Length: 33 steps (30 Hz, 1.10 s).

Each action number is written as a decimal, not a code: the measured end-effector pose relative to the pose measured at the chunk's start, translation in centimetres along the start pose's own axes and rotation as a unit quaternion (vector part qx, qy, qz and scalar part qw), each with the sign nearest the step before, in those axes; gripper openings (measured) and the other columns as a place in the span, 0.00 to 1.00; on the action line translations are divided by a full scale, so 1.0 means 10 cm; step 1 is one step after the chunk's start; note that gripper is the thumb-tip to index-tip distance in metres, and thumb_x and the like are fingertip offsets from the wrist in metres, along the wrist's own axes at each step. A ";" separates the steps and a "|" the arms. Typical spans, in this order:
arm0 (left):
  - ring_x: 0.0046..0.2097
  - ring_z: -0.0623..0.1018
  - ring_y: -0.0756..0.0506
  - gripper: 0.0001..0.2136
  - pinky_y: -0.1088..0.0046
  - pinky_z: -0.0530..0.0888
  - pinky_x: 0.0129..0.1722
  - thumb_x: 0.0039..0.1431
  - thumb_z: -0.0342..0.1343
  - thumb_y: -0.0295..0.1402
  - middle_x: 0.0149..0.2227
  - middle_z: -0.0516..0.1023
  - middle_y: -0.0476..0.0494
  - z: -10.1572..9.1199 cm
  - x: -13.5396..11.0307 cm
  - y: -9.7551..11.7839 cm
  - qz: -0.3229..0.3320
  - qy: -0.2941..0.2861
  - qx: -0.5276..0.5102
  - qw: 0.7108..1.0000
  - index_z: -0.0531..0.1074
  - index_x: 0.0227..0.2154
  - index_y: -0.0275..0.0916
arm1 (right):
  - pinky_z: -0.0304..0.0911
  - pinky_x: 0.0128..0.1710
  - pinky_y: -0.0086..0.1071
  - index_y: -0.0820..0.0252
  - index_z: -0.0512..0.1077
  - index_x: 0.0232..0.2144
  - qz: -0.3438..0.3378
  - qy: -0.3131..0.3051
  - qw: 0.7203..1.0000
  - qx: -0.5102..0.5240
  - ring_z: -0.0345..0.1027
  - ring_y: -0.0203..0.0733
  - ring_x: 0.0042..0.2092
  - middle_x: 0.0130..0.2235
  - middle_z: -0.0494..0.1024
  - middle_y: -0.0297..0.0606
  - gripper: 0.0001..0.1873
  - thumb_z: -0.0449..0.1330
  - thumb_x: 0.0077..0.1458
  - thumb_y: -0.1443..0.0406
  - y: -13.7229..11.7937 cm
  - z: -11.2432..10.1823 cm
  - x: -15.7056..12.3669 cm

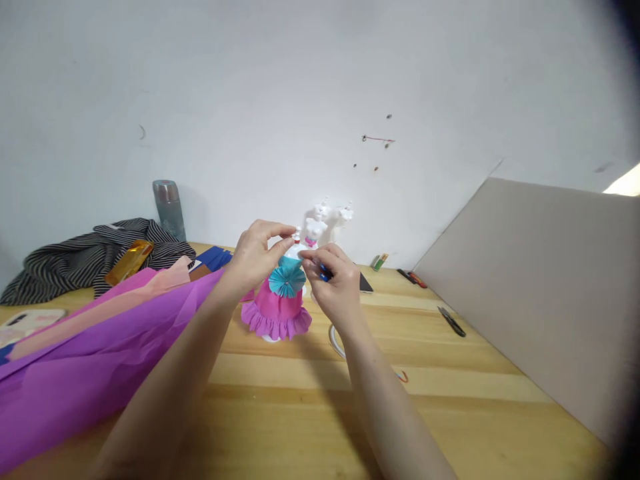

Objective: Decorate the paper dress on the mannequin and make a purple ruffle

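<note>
A small white dress form (296, 252) stands on the wooden table (310, 413), wearing a pink crepe-paper skirt (277, 313) with a ruffled hem and a teal paper rosette (287, 281) at the waist. My left hand (257, 257) pinches at the form's shoulder, thumb and forefinger closed near its top. My right hand (333, 280) is closed on the form's other side, with a small blue object held in its fingers. What exactly the fingertips grip is too small to tell.
Purple and pink tissue paper sheets (95, 360) lie at the left. Behind them are striped cloth (75, 263), a grey bottle (169, 209) and other white dress forms (327, 223). Small black snips (451, 321) lie at the right by a grey board (550, 293).
</note>
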<state>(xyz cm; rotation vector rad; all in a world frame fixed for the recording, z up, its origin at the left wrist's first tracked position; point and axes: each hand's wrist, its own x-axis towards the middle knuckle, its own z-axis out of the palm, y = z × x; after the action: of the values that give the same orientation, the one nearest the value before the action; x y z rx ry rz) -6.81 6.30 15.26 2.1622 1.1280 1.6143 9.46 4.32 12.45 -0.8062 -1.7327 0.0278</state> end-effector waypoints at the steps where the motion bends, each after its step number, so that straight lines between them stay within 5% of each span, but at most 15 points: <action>1: 0.46 0.75 0.43 0.07 0.63 0.70 0.48 0.56 0.57 0.31 0.37 0.80 0.45 0.02 0.00 0.00 0.004 0.007 0.006 1.000 0.78 0.37 0.42 | 0.59 0.30 0.30 0.59 0.76 0.32 0.014 0.001 1.000 0.014 0.63 0.35 0.29 0.28 0.69 0.34 0.07 0.57 0.54 0.68 0.01 -0.02 0.00; 5: 0.44 0.75 0.43 0.06 0.63 0.69 0.46 0.54 0.58 0.30 0.36 0.79 0.44 0.05 0.00 -0.01 0.007 0.004 0.001 1.000 0.77 0.34 0.40 | 0.55 0.27 0.29 0.60 0.73 0.27 0.116 -0.013 0.992 0.054 0.58 0.33 0.26 0.24 0.66 0.30 0.05 0.59 0.52 0.65 0.02 -0.16 0.03; 8: 0.43 0.75 0.43 0.04 0.63 0.69 0.45 0.53 0.58 0.31 0.36 0.79 0.43 0.00 0.00 -0.01 0.000 -0.018 -0.037 0.999 0.77 0.32 0.39 | 0.53 0.26 0.29 0.61 0.72 0.31 0.171 -0.097 0.977 0.085 0.55 0.32 0.25 0.23 0.63 0.28 0.08 0.61 0.49 0.62 0.05 -0.32 0.05; 11: 0.41 0.76 0.44 0.05 0.64 0.70 0.44 0.52 0.58 0.32 0.35 0.78 0.43 -0.08 0.01 -0.01 -0.014 -0.051 -0.078 0.996 0.76 0.30 0.38 | 0.54 0.28 0.30 0.60 0.71 0.36 0.150 -0.141 0.970 0.128 0.56 0.33 0.27 0.26 0.64 0.29 0.12 0.61 0.52 0.58 0.08 -0.42 0.04; 16: 0.44 0.76 0.43 0.05 0.64 0.71 0.46 0.52 0.59 0.33 0.40 0.78 0.39 -0.14 0.02 -0.01 -0.024 -0.069 -0.130 0.989 0.76 0.30 0.38 | 0.55 0.29 0.30 0.57 0.72 0.38 0.120 -0.105 0.971 0.176 0.60 0.34 0.31 0.31 0.69 0.33 0.10 0.57 0.57 0.59 0.07 -0.40 0.00; 25: 0.46 0.76 0.42 0.04 0.60 0.70 0.50 0.51 0.59 0.33 0.44 0.79 0.39 -0.16 0.02 -0.01 -0.034 -0.065 -0.118 0.990 0.76 0.28 0.38 | 0.59 0.29 0.31 0.58 0.77 0.41 0.051 -0.262 0.961 0.072 0.66 0.36 0.31 0.32 0.77 0.37 0.13 0.61 0.56 0.57 0.16 -0.43 0.05; 33: 0.46 0.76 0.43 0.06 0.65 0.72 0.47 0.52 0.59 0.34 0.44 0.78 0.39 -0.12 0.03 -0.05 -0.054 -0.076 -0.159 0.983 0.77 0.30 0.38 | 0.61 0.31 0.31 0.59 0.77 0.41 0.066 -0.275 0.958 0.044 0.67 0.37 0.31 0.34 0.80 0.39 0.13 0.60 0.56 0.61 0.24 -0.37 0.05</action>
<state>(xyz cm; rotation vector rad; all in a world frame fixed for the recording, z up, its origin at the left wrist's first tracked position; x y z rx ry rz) -8.08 6.52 15.61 1.9459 0.8590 1.4422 13.78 5.00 13.07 -0.9012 -2.1740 0.4555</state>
